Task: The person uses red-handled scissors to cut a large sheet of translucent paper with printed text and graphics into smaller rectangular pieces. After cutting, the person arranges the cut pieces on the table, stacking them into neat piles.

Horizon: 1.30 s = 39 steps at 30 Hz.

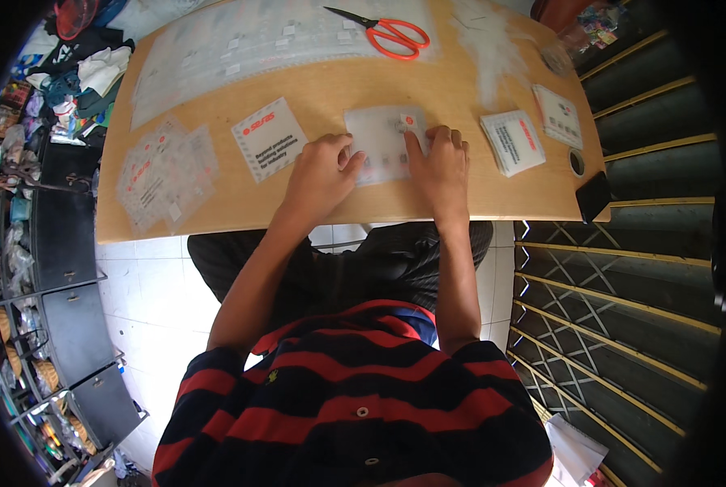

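A translucent plastic bag [382, 142] with faint print lies flat on the table between my hands. It bears a small white label near its upper right. My left hand [324, 172] holds the bag's left edge, fingers curled and thumb pointing inward. At the opposite edge my right hand [444, 174] has its thumb laid along the bag just below the label, its other fingers bent. Left of my left hand is a white printed card [269, 138] with red and black lettering. To the right of my right hand sits a stack of similar printed pieces [512, 144].
Loose printed bags [166, 174] overlap at the table's left. Orange-handled scissors [395, 39] rest on large plastic sheets [217, 61] at the far side. Clear strips [493, 49], another small stack [556, 116], a tape roll [576, 162] and a black phone-like object [594, 197] lie rightward, beside a folding gate [615, 260].
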Motion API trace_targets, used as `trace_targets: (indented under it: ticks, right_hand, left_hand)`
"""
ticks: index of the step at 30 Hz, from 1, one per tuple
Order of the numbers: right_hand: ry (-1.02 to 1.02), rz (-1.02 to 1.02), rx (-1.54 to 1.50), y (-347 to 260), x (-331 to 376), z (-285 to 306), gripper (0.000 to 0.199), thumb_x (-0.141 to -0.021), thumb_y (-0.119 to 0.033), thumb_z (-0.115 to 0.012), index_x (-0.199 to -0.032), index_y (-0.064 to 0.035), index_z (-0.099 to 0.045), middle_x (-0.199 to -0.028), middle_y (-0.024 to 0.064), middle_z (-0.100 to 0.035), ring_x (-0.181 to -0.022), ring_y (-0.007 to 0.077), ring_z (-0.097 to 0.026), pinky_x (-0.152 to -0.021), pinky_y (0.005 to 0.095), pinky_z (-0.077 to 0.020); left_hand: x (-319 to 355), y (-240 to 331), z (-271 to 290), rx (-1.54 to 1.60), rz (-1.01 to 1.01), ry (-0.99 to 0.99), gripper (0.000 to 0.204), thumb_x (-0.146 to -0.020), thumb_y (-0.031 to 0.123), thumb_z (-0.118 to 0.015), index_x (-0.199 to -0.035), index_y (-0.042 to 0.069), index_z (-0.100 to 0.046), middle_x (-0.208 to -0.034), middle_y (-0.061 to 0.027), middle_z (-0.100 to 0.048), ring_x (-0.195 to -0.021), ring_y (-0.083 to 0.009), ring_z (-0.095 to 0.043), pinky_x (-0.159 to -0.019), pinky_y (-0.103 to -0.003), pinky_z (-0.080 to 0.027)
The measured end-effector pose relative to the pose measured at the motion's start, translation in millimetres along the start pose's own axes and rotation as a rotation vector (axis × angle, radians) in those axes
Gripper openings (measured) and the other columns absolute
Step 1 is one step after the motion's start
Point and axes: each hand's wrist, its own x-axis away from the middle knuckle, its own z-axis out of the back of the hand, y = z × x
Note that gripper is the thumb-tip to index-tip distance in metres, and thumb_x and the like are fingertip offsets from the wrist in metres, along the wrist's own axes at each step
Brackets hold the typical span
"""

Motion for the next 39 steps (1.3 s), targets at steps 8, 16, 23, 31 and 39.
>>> trace_targets:
  ticks: [8,16,23,31,39]
  right_hand:
    - [0.184,0.125,-0.196,42,6,-14,0.038,-0.091,-0.029,-0.068,-0.114,0.0011,-0.061,-0.107,0.0145,-0.059,-0.080,0.0200,-0.057,-0.068,0.0326,-0.0484]
    - [0.218,0.165,-0.393,49,17,-11,0.027,-0.093,-0.019,-0.066,-0.110,0.0024,-0.061,-0.098,0.0084,-0.055,-0.068,0.0120,-0.050,-0.062,0.0275,-0.0432]
    - [0.217,0.120,-0.357,45,18,-9,0.025,-0.094,-0.019,-0.065,-0.107,0.0025,-0.063,-0.096,0.0081,-0.055,-0.070,0.0123,-0.052,-0.064,0.0279,-0.0438]
    - [0.231,0.132,-0.319,46,18,-9,0.023,-0.093,-0.018,-0.064,-0.105,0.0012,-0.065,-0.094,0.0082,-0.055,-0.072,0.0142,-0.054,-0.065,0.0285,-0.0448]
    - [0.247,0.201,-0.402,7,29,-9,0.017,-0.091,-0.011,-0.063,-0.102,0.0014,-0.064,-0.103,0.0134,-0.060,-0.089,0.0222,-0.062,-0.072,0.0320,-0.0494]
  left_hand:
    - [22,-13,56,-0.038,-0.034,0.206,0.039,-0.083,0.019,-0.072,-0.118,0.001,-0.063,-0.091,-0.0134,-0.067,-0.066,-0.0262,-0.064,-0.061,-0.035,-0.049]
    - [116,-113,172,-0.706,0.185,0.181,0.076,-0.072,0.029,-0.084,-0.139,0.016,-0.051,-0.152,-0.0131,-0.037,-0.142,-0.0347,-0.030,-0.115,-0.058,-0.025]
    - [139,-123,179,-0.663,0.150,0.037,0.069,-0.074,0.023,-0.080,-0.138,0.022,-0.054,-0.151,-0.0058,-0.040,-0.143,-0.0340,-0.030,-0.116,-0.061,-0.020]
    - [144,-125,187,-0.626,0.045,0.072,0.030,-0.085,0.007,-0.068,-0.114,0.014,-0.071,-0.132,-0.0079,-0.061,-0.132,-0.0316,-0.047,-0.116,-0.057,-0.024]
    - [133,-119,196,-0.424,-0.033,0.257,0.013,-0.082,0.002,-0.068,-0.095,0.004,-0.071,-0.104,-0.0112,-0.070,-0.104,-0.0285,-0.063,-0.095,-0.042,-0.046]
